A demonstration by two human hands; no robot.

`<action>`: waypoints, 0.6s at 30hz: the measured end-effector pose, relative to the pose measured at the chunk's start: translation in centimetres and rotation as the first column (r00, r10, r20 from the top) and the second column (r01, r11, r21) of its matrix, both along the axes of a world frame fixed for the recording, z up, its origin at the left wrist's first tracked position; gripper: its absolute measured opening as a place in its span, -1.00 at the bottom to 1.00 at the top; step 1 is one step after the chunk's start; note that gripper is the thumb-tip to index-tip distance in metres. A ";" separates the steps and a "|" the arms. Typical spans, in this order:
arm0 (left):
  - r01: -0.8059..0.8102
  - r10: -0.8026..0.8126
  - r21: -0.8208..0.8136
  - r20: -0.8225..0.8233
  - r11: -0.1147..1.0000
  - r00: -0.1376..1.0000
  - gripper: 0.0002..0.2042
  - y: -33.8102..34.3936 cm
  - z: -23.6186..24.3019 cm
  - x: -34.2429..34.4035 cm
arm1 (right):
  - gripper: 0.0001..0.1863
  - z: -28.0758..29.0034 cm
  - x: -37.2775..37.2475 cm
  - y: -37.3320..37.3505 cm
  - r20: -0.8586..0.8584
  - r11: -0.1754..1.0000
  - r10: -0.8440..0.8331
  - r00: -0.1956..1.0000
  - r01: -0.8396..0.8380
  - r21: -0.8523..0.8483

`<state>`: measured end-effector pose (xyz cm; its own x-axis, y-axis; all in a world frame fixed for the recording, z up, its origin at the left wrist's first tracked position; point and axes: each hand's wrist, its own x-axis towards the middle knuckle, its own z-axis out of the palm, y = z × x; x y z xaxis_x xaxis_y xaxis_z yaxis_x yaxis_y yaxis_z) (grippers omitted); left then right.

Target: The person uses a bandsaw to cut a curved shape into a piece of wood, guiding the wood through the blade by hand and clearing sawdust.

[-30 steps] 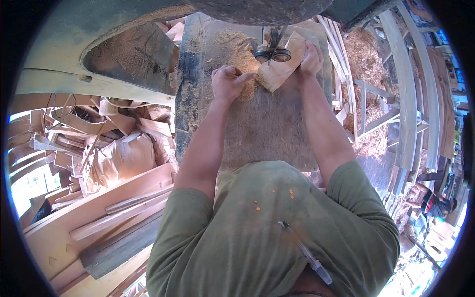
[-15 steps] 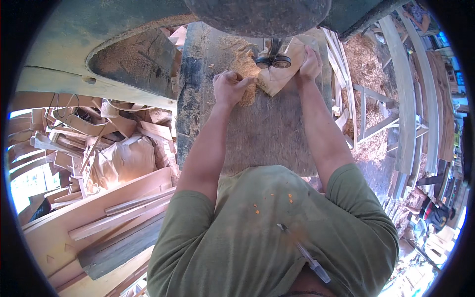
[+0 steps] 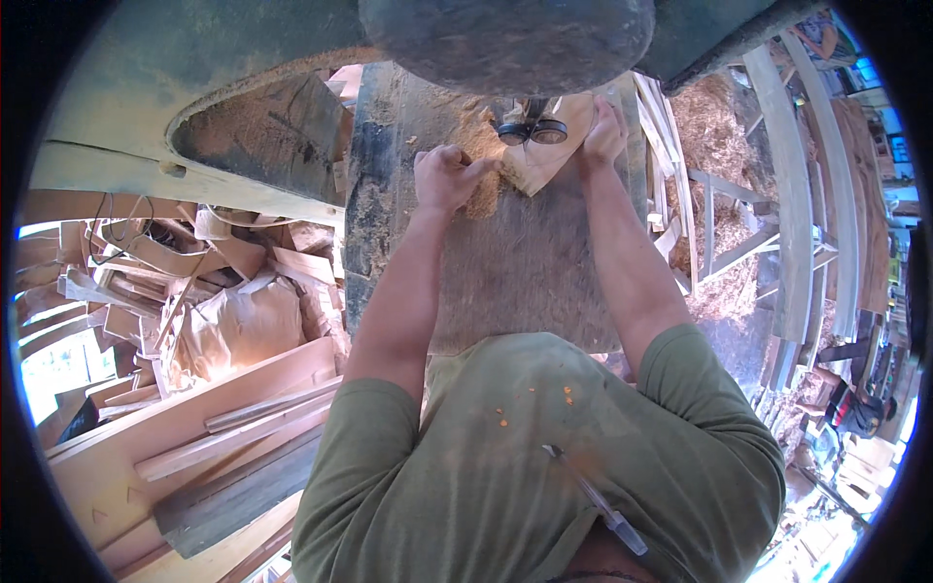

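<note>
A pale wooden piece (image 3: pixel 549 165) with a pointed near end lies flat on the worn saw table (image 3: pixel 530 282). Its far part runs under the round guide wheels (image 3: pixel 533 132) of a bandsaw, which hide some of it. My right hand (image 3: pixel 604 134) grips its right edge, fingers wrapped over the side. At the near left corner, my left hand (image 3: pixel 445 177) is closed, fingers curled and thumb pressed against the wood. The blade itself cannot be made out. Sawdust (image 3: pixel 478 185) lies heaped beside my left thumb.
The saw's large rounded housing (image 3: pixel 505 44) hangs over the far table end, its frame (image 3: pixel 107 126) curving down the left. Wood offcuts (image 3: pixel 146 262) and boards (image 3: pixel 224 428) pile up at left. Long planks (image 3: pixel 787 194) and shavings (image 3: pixel 709 146) are at right.
The wooden piece has shifted and turned slightly beneath the guide wheels, both hands keeping their places on it. The whole view has tilted a little.
</note>
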<state>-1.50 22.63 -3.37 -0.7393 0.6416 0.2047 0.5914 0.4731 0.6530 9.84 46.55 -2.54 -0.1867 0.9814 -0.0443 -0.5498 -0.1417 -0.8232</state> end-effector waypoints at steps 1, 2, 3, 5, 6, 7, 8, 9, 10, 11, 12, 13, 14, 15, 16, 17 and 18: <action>-0.004 0.007 0.044 -0.076 0.999 0.997 -0.47 0.0 -0.6 -0.2 | -0.84 0.2 0.0 -0.1 0.024 1.000 0.001 1.000 -0.001 0.012; -0.005 0.018 0.088 -0.151 0.996 0.988 -0.48 -0.2 -1.1 -0.4 | -0.84 0.4 0.3 -0.1 0.026 1.000 0.005 1.000 -0.005 0.014; -0.001 0.015 0.095 -0.147 0.995 0.989 -0.48 0.1 -0.9 -0.4 | -0.80 0.5 1.0 0.6 0.265 0.975 0.043 0.963 -0.099 0.199; 0.010 0.001 0.086 -0.136 0.996 0.991 -0.50 0.4 -0.5 -0.2 | -0.75 0.8 2.8 2.1 0.495 0.908 0.024 0.869 -0.226 0.352; 0.003 0.010 0.095 -0.136 0.995 0.991 -0.50 0.4 -0.4 -0.3 | -0.65 1.6 3.5 2.4 0.624 0.841 0.038 0.780 -0.362 0.402; 0.008 0.000 0.067 -0.110 0.998 0.994 -0.50 0.2 -0.4 -0.3 | -0.47 2.5 4.3 2.5 0.738 0.759 0.030 0.674 -0.496 0.421; 0.013 -0.009 0.039 -0.083 0.999 0.997 -0.50 0.2 -0.3 -0.3 | -0.47 3.4 5.3 2.7 0.739 0.753 0.031 0.673 -0.502 0.426; 0.001 0.003 0.044 -0.085 0.999 0.996 -0.50 0.0 -0.3 -0.4 | -0.36 5.0 6.2 2.5 0.855 0.540 -0.026 0.519 -0.712 0.449; -0.005 0.008 0.046 -0.073 0.999 0.997 -0.50 0.1 -0.5 -0.4 | -0.22 6.5 6.9 2.3 0.923 0.304 -0.136 0.361 -0.871 0.386; -0.012 0.014 0.047 -0.060 0.999 0.998 -0.50 0.1 -0.6 -0.4 | -0.22 7.8 6.8 2.0 0.923 0.300 -0.135 0.361 -0.873 0.386; -0.004 0.007 0.048 -0.058 0.999 0.998 -0.50 0.3 -0.6 -0.2 | -0.16 9.2 6.9 1.6 0.945 0.182 -0.243 0.220 -0.946 0.267; -0.017 0.019 0.041 -0.043 0.999 0.999 -0.49 0.4 -0.4 -0.2 | -0.10 10.3 6.7 1.0 0.929 0.077 -0.359 0.088 -0.989 0.124; -0.030 0.031 0.034 -0.027 0.999 0.999 -0.48 0.4 -0.3 -0.1 | -0.11 10.8 6.4 0.5 0.904 0.043 -0.422 0.069 -0.994 0.096; -0.023 0.024 0.031 -0.028 0.999 0.999 -0.48 0.4 -0.1 -0.2 | -0.11 11.3 5.8 -0.2 0.905 0.051 -0.420 0.066 -0.994 0.097; -0.030 0.032 -0.037 0.078 0.999 0.996 -0.47 0.4 0.1 -0.4 | -0.09 11.8 5.1 -0.8 0.871 0.056 -0.491 0.024 -0.997 0.059; -0.029 0.048 -0.107 0.182 0.994 0.982 -0.46 0.5 0.2 -0.4 | -0.07 11.9 4.7 -0.8 0.829 0.065 -0.559 -0.018 -0.998 0.022; -0.023 0.042 -0.109 0.177 0.994 0.983 -0.46 0.5 0.2 -0.5 | 0.01 11.5 4.0 -0.5 0.827 0.053 -0.562 0.008 -0.998 0.046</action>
